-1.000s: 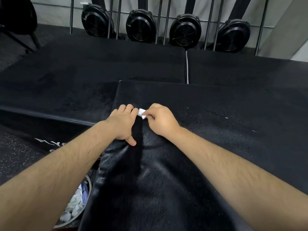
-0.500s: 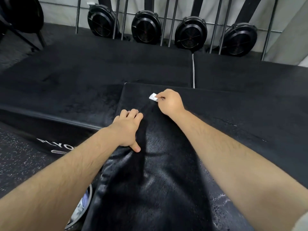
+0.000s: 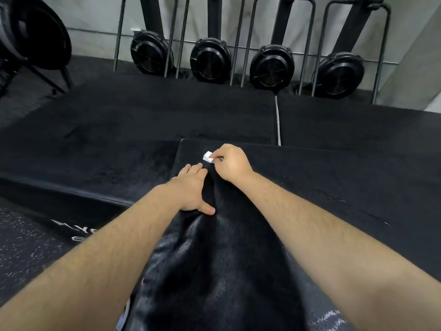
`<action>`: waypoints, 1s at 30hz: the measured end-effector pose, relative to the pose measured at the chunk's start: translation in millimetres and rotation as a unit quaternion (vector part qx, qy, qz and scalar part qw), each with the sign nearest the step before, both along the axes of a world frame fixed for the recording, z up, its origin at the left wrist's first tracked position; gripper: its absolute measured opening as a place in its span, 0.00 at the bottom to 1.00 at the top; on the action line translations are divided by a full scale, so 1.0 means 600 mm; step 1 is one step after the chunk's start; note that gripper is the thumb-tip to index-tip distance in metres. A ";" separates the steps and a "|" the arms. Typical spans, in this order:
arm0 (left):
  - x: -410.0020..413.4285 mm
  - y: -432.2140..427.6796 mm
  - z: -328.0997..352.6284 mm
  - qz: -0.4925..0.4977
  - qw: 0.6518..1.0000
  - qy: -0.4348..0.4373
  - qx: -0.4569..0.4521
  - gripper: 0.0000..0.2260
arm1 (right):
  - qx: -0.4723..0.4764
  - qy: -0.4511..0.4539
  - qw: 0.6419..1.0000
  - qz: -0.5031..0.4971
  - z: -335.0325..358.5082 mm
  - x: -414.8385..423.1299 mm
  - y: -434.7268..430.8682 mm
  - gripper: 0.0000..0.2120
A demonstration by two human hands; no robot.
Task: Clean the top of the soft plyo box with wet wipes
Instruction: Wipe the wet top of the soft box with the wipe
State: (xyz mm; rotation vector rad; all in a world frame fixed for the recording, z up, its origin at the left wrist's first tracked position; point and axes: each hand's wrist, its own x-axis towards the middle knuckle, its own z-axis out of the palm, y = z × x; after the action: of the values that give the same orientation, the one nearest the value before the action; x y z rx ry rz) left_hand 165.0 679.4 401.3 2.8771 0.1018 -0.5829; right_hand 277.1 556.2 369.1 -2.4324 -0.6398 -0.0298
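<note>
Two bare hands are seen on the black top of the soft plyo box [image 3: 322, 187]. A small folded white wet wipe [image 3: 208, 156] is pinched by the curled thumb and fingers of the right hand [image 3: 232, 164]. The wipe is held down at the box top, just short of the box's far left corner.

Just beside that pinch, to its left and nearer the person, the left hand [image 3: 192, 189] is laid flat, palm down. Its fingers are kept straight and together, with the thumb spread. Nothing is grasped by it; it is pressed on the surface close to the left edge.

Nearer the person than the pinch, a glossy, wet-looking sheen is shown on the box top. Beyond the wipe, lower black mats [image 3: 167, 115] are seen. Further still, four round black fan housings [image 3: 270, 68] are lined along the wall [image 3: 95, 15]. Left of the grip and lower down, white lettering [image 3: 74, 231] is seen on a dark side panel, but only part of it can be read.
</note>
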 end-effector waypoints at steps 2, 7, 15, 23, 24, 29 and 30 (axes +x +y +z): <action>0.000 -0.002 0.000 -0.005 1.000 0.005 0.005 0.55 | -0.011 0.008 1.000 -0.026 0.017 0.032 0.011 0.13; 0.007 -0.014 0.006 -0.009 0.999 0.021 0.040 0.55 | -0.032 -0.025 0.999 -0.012 0.022 0.035 0.049 0.13; 0.006 -0.012 0.007 -0.002 0.998 0.023 0.059 0.54 | -0.035 -0.009 0.998 -0.049 0.023 0.059 0.044 0.14; 0.006 -0.027 0.015 0.005 0.996 0.048 0.069 0.53 | -0.030 0.016 0.992 -0.120 0.018 0.090 -0.058 0.12; 0.007 -0.030 0.017 0.005 0.996 0.053 0.075 0.53 | -0.025 0.004 0.995 -0.095 0.015 0.077 -0.060 0.12; 0.015 -0.044 0.028 -0.003 0.992 0.075 0.101 0.52 | -0.002 -0.009 0.999 -0.042 0.014 0.056 -0.101 0.11; 0.015 -0.047 0.030 -0.001 0.991 0.077 0.109 0.52 | 0.000 0.007 0.996 -0.084 0.021 0.081 -0.111 0.11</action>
State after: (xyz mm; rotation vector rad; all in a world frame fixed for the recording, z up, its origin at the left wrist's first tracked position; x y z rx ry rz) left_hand 174.1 651.3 419.0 3.0369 0.1985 -0.8433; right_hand 325.6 489.3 381.7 -2.4777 -0.4273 -0.0805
